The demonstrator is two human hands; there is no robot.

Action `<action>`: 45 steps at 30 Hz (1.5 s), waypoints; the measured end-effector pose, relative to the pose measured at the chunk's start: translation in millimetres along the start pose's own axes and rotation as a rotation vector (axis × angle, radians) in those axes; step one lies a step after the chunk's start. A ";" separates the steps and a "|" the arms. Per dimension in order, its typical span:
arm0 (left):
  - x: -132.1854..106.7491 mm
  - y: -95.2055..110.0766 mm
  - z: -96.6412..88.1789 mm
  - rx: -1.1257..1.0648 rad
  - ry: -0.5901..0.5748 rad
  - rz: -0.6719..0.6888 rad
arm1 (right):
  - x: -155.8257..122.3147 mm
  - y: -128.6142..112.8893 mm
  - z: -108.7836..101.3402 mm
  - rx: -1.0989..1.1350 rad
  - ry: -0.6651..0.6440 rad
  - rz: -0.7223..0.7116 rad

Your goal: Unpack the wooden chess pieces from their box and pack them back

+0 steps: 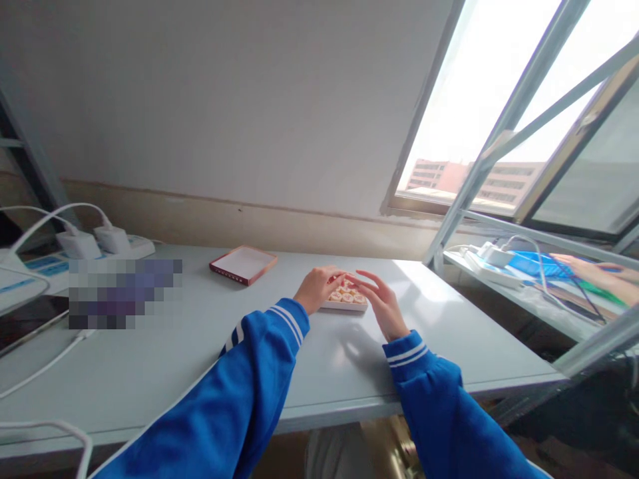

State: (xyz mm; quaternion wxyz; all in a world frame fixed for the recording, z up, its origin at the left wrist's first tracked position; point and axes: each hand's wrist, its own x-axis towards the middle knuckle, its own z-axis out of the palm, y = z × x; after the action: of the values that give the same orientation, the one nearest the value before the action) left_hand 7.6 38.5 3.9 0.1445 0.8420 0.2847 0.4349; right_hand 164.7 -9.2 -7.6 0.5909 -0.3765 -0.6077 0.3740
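A small white tray (349,305) filled with several round wooden pieces (348,297) lies on the white table (249,332), near its middle. My left hand (318,287) rests at the tray's left edge, fingers curled over the pieces; what it grips, if anything, is hidden. My right hand (382,303) sits at the tray's right side with its fingers stretched out and apart, tips touching the pieces. Both arms wear blue sleeves with white stripes.
A red-rimmed flat lid (243,264) lies behind the tray to the left. White chargers (94,241) and cables sit on a power strip at far left. Another person's hand (594,273) rests on the neighbouring table at right, under an open window.
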 end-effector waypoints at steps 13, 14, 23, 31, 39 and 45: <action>0.7 -26.0 -14.7 0.086 0.112 -0.297 | -1.6 -2.9 1.9 -0.089 -0.031 0.016; 1.2 -26.9 -17.3 0.033 0.131 -0.310 | -1.6 -3.9 0.9 -0.091 -0.027 0.018; 0.9 -0.9 -10.3 -0.136 0.061 -0.193 | -1.7 -4.9 3.0 -0.166 -0.048 0.019; -2.3 -1.6 -12.9 0.051 0.046 -0.155 | -0.7 -2.7 2.0 -0.144 -0.057 0.009; -2.0 5.3 -8.2 -0.072 -0.041 -0.063 | -1.7 -3.3 2.5 -0.169 -0.045 0.006; -2.8 10.7 -14.9 -0.027 -0.106 0.003 | -1.0 1.6 -0.2 -0.128 -0.054 0.010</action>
State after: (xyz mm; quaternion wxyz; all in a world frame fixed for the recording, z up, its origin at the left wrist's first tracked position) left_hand -2.1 28.2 16.0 0.1701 0.8623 0.2697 0.3935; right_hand 164.9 -9.4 -9.4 0.5472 -0.4063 -0.6442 0.3472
